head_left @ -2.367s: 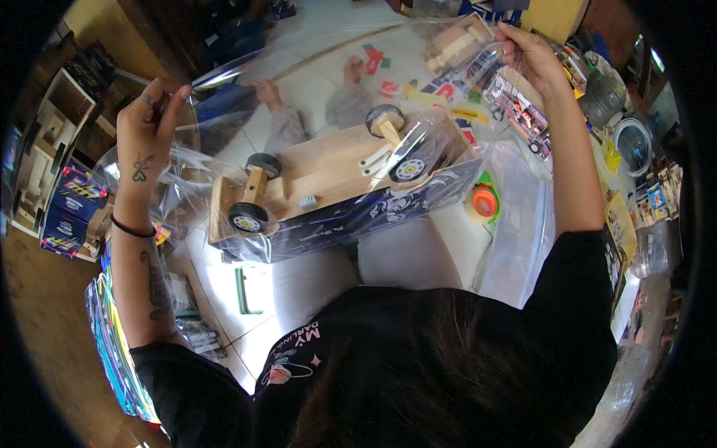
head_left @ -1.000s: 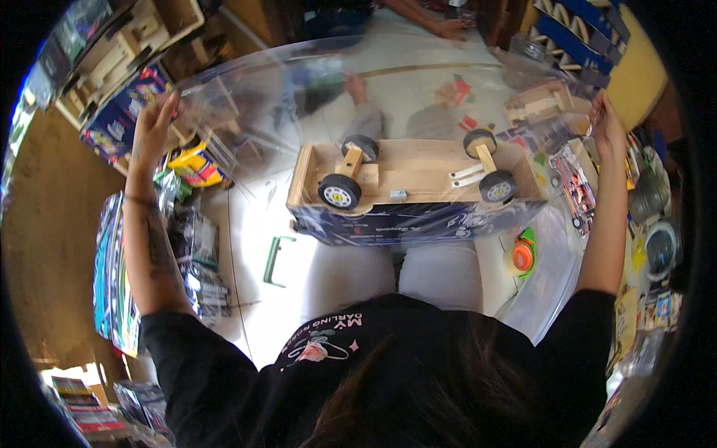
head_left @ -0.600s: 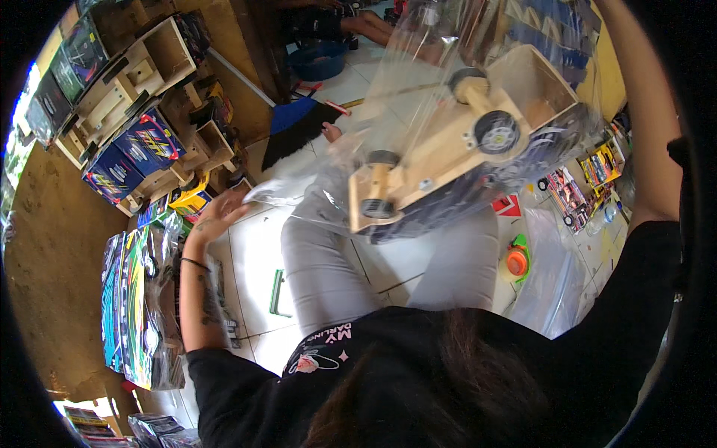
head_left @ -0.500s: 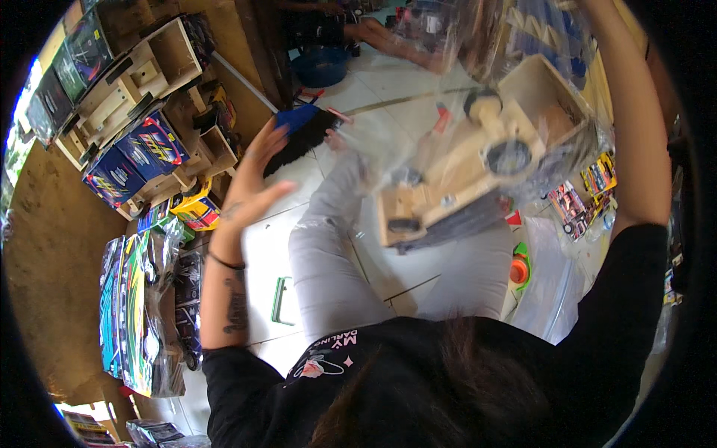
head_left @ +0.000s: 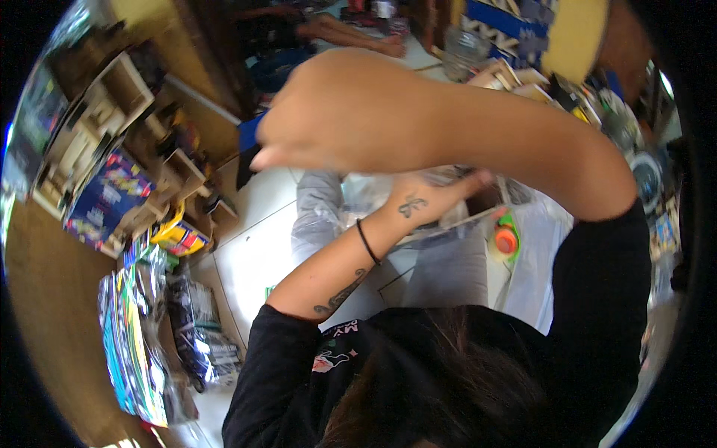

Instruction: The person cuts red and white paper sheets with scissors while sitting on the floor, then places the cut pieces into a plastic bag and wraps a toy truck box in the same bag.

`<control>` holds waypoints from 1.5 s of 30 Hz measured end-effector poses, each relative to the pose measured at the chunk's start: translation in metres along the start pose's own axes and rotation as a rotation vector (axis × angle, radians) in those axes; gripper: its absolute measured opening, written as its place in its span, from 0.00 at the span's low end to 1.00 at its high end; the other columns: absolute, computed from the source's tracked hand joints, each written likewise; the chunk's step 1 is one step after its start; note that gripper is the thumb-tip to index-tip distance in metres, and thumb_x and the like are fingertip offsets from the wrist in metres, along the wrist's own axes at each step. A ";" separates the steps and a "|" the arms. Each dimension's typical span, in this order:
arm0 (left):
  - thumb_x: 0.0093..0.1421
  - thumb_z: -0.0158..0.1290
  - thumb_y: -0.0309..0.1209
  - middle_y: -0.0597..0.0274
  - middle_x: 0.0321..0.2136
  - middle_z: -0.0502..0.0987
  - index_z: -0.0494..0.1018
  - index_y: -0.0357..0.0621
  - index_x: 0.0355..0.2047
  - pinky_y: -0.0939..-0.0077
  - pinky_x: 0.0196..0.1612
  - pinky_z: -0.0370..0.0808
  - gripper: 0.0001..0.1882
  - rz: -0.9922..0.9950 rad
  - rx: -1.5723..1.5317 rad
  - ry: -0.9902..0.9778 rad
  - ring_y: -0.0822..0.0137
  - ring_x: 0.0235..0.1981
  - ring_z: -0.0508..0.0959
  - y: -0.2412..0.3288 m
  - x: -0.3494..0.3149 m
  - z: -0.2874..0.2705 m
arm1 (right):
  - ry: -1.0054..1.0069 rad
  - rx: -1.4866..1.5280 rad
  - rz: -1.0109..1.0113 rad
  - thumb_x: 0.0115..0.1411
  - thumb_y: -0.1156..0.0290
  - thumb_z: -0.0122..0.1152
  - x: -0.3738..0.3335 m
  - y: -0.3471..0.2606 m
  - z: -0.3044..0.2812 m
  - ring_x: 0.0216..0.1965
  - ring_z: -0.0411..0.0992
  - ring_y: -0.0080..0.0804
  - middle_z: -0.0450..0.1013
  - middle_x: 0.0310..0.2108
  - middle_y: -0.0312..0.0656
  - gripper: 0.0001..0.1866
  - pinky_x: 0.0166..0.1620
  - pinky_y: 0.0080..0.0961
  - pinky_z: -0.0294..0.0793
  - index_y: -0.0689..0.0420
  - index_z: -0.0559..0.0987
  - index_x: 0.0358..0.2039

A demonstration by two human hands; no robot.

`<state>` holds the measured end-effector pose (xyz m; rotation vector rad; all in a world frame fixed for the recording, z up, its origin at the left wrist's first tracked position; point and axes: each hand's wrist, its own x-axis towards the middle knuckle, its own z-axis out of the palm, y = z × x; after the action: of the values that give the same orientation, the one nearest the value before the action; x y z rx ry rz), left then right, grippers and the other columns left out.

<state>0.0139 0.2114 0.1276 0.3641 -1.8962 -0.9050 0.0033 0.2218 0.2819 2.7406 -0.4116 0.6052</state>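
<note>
A wooden toy truck (head_left: 489, 201) in clear plastic wrap lies across my lap, mostly covered by my arms. My left hand (head_left: 437, 198) rests on it, its thumb side reaching toward the open wooden bed. The other left fingers are hidden behind my right forearm. My right hand (head_left: 328, 112) crosses above it toward the left, blurred, with the fingers curled under. What it holds, if anything, cannot be seen. Clear plastic (head_left: 366, 198) shows beside my left wrist, over my grey trousers (head_left: 317, 216).
Stacked wooden toy trucks (head_left: 112, 187) with printed sides stand at the left, above wrapped ones (head_left: 138, 343). An orange and green tape dispenser (head_left: 506, 239) lies right of my leg near plastic sheets (head_left: 541, 239). Another person's legs (head_left: 351, 33) stretch across the far floor.
My right arm has swung down from the upper right and across to the left. My left hand has moved right onto the truck, which has come down to my lap.
</note>
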 end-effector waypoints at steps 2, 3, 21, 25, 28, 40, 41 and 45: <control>0.54 0.50 0.31 0.56 0.32 0.76 0.72 0.38 0.35 0.71 0.37 0.70 0.11 -0.179 -0.036 0.052 0.63 0.34 0.75 -0.006 -0.008 0.010 | -0.038 0.062 0.046 0.53 0.57 0.49 -0.003 -0.006 0.007 0.25 0.71 0.50 0.72 0.20 0.51 0.19 0.28 0.41 0.72 0.61 0.76 0.20; 0.55 0.49 0.32 0.52 0.31 0.75 0.72 0.38 0.33 0.69 0.37 0.69 0.11 -0.097 -0.056 0.141 0.60 0.34 0.75 -0.009 -0.011 0.013 | -0.096 0.040 0.051 0.53 0.57 0.50 -0.003 -0.006 0.008 0.25 0.72 0.51 0.72 0.20 0.51 0.19 0.28 0.41 0.71 0.61 0.77 0.20; 0.62 0.27 0.48 0.45 0.50 0.64 0.62 0.24 0.48 0.71 0.57 0.54 0.33 -0.130 -0.406 0.559 0.58 0.54 0.63 -0.028 -0.004 -0.076 | -0.599 -0.185 0.077 0.42 0.60 0.64 -0.174 0.079 -0.059 0.52 0.55 0.36 0.62 0.47 0.46 0.31 0.54 0.37 0.52 0.55 0.65 0.46; 0.62 0.27 0.49 0.44 0.51 0.63 0.58 0.25 0.50 0.69 0.58 0.52 0.34 -0.129 -0.357 0.654 0.57 0.55 0.61 -0.026 -0.017 -0.093 | -0.149 0.102 0.386 0.54 0.66 0.52 -0.146 0.114 -0.096 0.24 0.64 0.23 0.66 0.20 0.37 0.10 0.28 0.21 0.65 0.60 0.69 0.25; 0.62 0.27 0.49 0.44 0.52 0.62 0.57 0.25 0.51 0.68 0.59 0.51 0.34 -0.142 -0.348 0.720 0.56 0.56 0.60 -0.024 -0.025 -0.099 | -0.027 0.002 0.563 0.48 0.62 0.58 -0.121 0.136 -0.082 0.30 0.66 0.29 0.67 0.27 0.43 0.16 0.32 0.25 0.68 0.61 0.69 0.32; 0.62 0.26 0.46 0.49 0.50 0.65 0.60 0.30 0.51 0.67 0.55 0.60 0.30 -0.107 -0.350 0.830 0.58 0.51 0.66 -0.023 -0.043 -0.114 | 0.090 -0.113 0.674 0.41 0.61 0.63 -0.069 0.143 -0.038 0.27 0.72 0.36 0.73 0.27 0.50 0.22 0.30 0.29 0.70 0.64 0.73 0.33; 0.62 0.26 0.46 0.50 0.50 0.65 0.60 0.30 0.51 0.67 0.55 0.60 0.30 -0.111 -0.357 0.842 0.58 0.51 0.66 -0.023 -0.044 -0.114 | -0.034 -0.059 0.787 0.41 0.56 0.65 -0.076 0.132 -0.037 0.29 0.72 0.38 0.73 0.30 0.52 0.26 0.31 0.28 0.70 0.67 0.73 0.32; 0.62 0.26 0.46 0.48 0.50 0.65 0.60 0.28 0.50 0.67 0.56 0.58 0.31 -0.093 -0.371 0.872 0.58 0.51 0.66 -0.023 -0.042 -0.111 | -0.402 0.431 1.083 0.45 0.69 0.59 -0.079 0.117 -0.023 0.18 0.72 0.29 0.73 0.19 0.48 0.10 0.24 0.26 0.72 0.65 0.75 0.23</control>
<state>0.1272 0.1728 0.1120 0.5157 -0.9029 -0.9301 -0.1131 0.1397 0.2933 2.8169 -2.1332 0.3559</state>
